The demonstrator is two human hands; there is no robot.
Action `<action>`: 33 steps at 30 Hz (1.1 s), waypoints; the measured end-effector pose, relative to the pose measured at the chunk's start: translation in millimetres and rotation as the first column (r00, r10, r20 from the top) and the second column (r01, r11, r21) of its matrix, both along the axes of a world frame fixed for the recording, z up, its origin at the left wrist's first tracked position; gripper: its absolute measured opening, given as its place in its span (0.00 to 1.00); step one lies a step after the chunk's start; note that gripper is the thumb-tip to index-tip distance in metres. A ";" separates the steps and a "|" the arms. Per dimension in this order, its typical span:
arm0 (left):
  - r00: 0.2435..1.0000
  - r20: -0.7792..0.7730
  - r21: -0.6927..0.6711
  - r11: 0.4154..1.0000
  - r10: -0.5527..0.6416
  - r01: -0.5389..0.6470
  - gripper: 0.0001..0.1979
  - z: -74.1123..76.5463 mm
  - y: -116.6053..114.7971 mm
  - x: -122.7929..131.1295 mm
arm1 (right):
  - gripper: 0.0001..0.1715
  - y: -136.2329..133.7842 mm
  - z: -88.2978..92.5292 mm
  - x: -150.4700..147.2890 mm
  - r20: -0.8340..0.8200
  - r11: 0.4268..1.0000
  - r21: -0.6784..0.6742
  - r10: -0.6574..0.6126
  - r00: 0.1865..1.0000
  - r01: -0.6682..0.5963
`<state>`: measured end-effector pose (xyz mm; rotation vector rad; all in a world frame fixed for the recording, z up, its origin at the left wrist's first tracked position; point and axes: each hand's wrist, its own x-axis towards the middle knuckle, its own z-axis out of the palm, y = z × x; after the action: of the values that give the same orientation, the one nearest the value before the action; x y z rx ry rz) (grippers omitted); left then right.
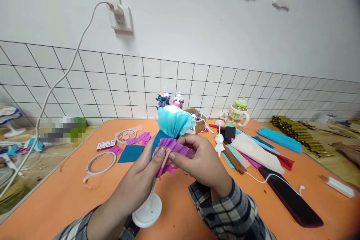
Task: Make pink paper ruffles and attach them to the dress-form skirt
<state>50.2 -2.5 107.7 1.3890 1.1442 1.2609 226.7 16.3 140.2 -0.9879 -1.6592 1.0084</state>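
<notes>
In the middle of the head view, a white stand with a round base (146,210) tilts upward, its upper part wrapped in crepe paper. Pale blue crepe paper (176,120) fans out at the top, and ruffled purple crepe paper (176,146) sits below it. My left hand (143,167) is closed around the wrapped part, its thumb pressing a peach strip (164,160) against the purple paper. My right hand (198,157) pinches the purple paper from the other side. Most of the stem is hidden behind my fingers.
Tape rolls (101,162), purple paper pieces (140,138) and a dark blue sheet (131,154) lie left on the orange table (84,202). Folded crepe paper (257,152), a dark long object (292,197), a white figure (219,142) and a lidded cup (237,114) are right.
</notes>
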 end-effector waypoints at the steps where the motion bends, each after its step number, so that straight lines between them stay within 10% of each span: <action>1: 0.999 -0.032 -0.024 1.000 -0.003 0.002 0.35 3.1 -0.8 1.0 | 0.07 -0.1 0.7 0.1 0.006 1.000 -0.004 0.007 1.000 -0.007; 33: 0.933 0.300 -0.144 0.957 -0.200 0.252 0.20 3.8 -2.0 1.5 | 0.15 0.9 -0.4 2.5 0.051 0.983 0.116 -0.150 0.987 0.143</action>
<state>51.7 -4.5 111.4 1.1273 0.8509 1.1170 229.3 17.2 139.8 -1.0571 -1.6469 0.7870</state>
